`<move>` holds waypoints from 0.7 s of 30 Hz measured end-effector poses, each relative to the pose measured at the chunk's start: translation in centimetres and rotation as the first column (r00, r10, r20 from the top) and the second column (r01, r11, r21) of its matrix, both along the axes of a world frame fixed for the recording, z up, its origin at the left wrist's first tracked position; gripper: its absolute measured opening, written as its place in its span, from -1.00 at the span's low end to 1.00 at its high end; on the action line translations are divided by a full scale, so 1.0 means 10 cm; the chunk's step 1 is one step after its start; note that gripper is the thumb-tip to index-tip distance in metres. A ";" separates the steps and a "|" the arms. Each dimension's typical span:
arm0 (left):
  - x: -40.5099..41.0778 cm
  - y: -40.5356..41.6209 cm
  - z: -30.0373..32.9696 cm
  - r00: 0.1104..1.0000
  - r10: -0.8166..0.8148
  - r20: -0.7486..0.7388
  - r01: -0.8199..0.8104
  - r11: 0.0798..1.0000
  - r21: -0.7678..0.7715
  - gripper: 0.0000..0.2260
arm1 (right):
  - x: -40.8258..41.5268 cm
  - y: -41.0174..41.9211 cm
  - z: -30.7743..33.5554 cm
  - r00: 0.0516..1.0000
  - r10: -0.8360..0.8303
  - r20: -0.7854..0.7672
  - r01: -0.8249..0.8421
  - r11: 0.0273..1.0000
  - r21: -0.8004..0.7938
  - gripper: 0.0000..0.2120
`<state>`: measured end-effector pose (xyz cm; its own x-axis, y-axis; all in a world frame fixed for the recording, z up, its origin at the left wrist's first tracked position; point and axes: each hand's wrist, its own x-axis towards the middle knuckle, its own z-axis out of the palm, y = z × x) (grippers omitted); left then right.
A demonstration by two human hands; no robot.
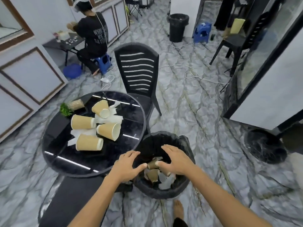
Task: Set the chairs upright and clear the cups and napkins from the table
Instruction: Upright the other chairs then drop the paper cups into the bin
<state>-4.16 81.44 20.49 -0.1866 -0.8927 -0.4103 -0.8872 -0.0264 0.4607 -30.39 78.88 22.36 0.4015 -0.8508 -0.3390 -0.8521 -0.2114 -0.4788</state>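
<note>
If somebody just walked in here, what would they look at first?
Probably the heap of tan paper cups lying on their sides among white napkins on the round black table. Next, the two bare hands, left hand and right hand, spread over the black bin beside the table, with cups and napkins already inside. Behind stands a black chair, upright.

Even indoor light; glare streaks on table (68, 161), blurred, warped edges

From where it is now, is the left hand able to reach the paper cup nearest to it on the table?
Probably yes. The left hand is open over the bin, beside the table, and nothing lies between it and the nearest cup.
</note>
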 end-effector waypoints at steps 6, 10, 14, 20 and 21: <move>-0.06 -0.17 -0.13 0.967 0.252 -0.026 -0.252 0.968 -0.008 -0.14 | 0.05 -0.64 -0.05 0.985 0.165 0.052 -0.166 0.986 0.016 -0.16; 0.17 -0.16 -0.12 0.894 0.446 -0.026 -0.447 0.894 -0.018 -0.20 | 0.35 -0.99 -0.09 0.957 0.276 0.089 -0.277 0.961 -0.005 -0.16; 0.53 -0.18 0.00 0.789 0.614 -0.024 -0.611 0.781 -0.130 -0.36 | 0.83 -1.36 -0.13 0.925 0.362 0.115 -0.361 0.932 -0.025 -0.15; 1.07 -0.38 0.12 0.635 0.772 0.011 -0.739 0.612 -0.282 -0.42 | 1.66 -1.79 -0.17 0.900 0.418 0.127 -0.408 0.908 -0.098 -0.17; 1.14 -0.43 0.11 0.622 0.783 0.022 -0.748 0.602 -0.279 -0.42 | 1.78 -1.84 -0.18 0.895 0.430 0.116 -0.419 0.901 -0.110 -0.17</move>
